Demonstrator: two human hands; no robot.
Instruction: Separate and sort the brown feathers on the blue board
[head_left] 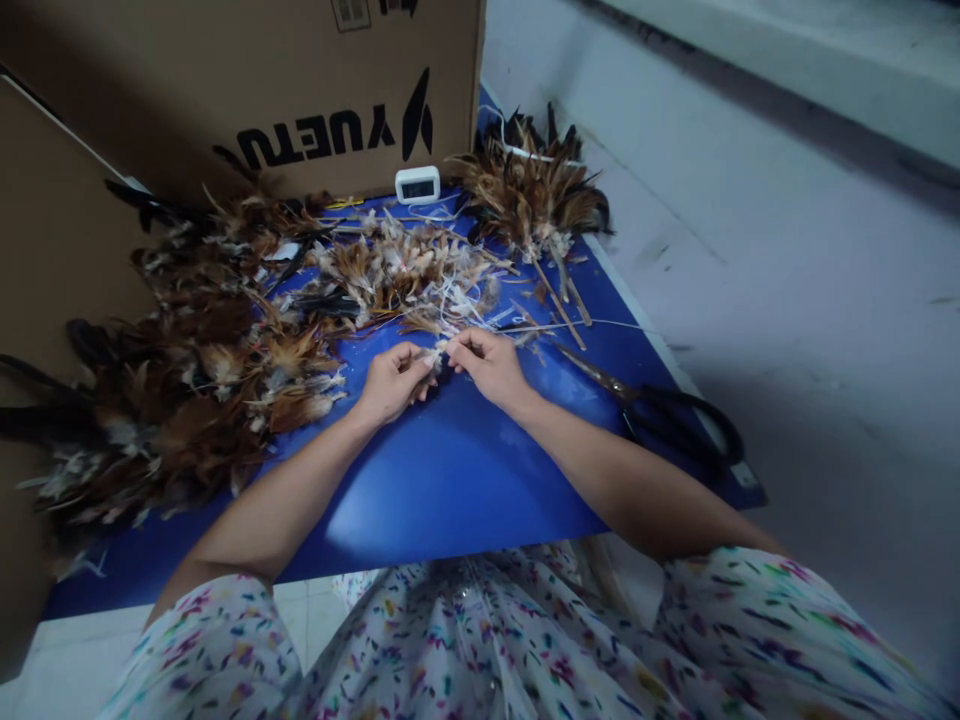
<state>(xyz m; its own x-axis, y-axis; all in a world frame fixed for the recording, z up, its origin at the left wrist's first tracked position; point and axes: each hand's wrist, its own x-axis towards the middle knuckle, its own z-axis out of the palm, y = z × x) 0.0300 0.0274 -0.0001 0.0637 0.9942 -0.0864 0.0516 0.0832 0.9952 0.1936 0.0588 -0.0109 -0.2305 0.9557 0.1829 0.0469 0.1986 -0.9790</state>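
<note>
My left hand (397,380) and my right hand (484,362) meet over the middle of the blue table (442,470), fingertips nearly touching. Between them is a small tuft of pale feathers (438,354), pinched at its base by the left thumb and fingers. The right thumb and forefinger press together at the tuft's other side; whether they hold feather or string is too small to make out. Just beyond the fingers lie a tangle of white string (457,300) and a heap of brown and cream feathers (390,265).
Large brown feather bunches (210,390) cover the left side. A feather duster bundle (536,190) with sticks lies at the back right. Black-handled scissors (637,395) rest near the right edge, beside the wall. A white digital clock (418,186) stands before a cardboard box (322,80).
</note>
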